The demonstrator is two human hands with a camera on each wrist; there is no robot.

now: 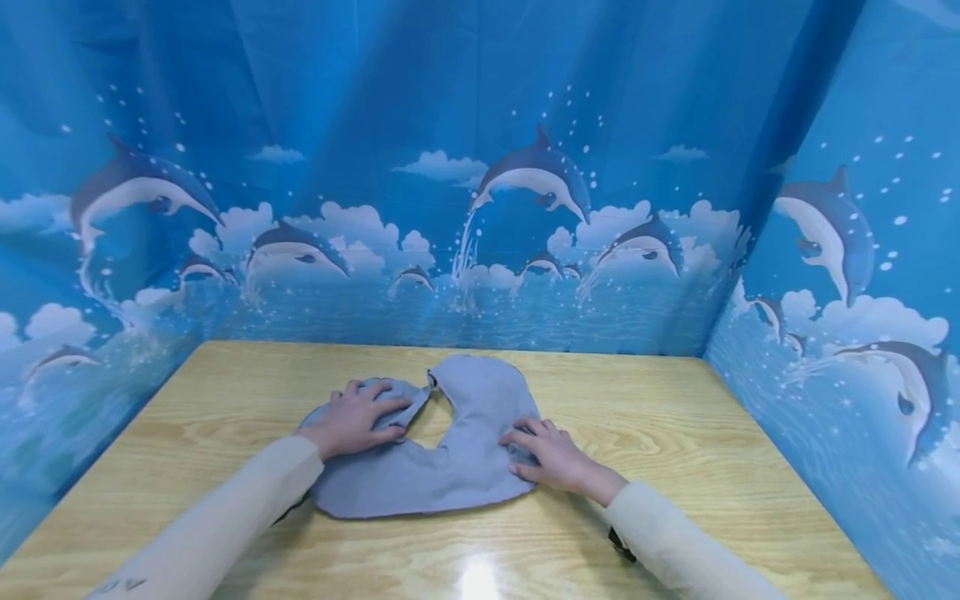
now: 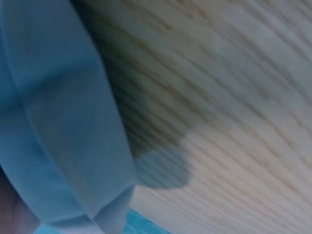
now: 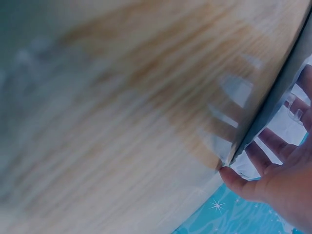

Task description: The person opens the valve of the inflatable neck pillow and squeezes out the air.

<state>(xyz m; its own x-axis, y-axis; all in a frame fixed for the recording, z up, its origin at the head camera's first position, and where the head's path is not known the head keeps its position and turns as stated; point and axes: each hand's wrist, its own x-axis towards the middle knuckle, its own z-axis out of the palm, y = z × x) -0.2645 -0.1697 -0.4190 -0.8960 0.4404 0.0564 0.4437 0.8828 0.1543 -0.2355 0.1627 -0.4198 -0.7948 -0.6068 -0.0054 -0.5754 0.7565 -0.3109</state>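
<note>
A grey cloth piece, shaped like a ring with a gap at its far side, lies flat on the wooden table. It looks like a neck-pillow cover or a bib. My left hand rests on its left arm, fingers spread over the fabric. At the right edge, my right hand touches the cloth with slightly bent fingers, the thumb at the rim. A small dark spot shows at the gap. In the left wrist view the cloth fills the left side. The right wrist view shows its thin edge beside my fingers.
The wood-grain table extends around the cloth on all sides. A blue curtain printed with dolphins and clouds stands behind the table and along both sides. Light reflects off the near table edge.
</note>
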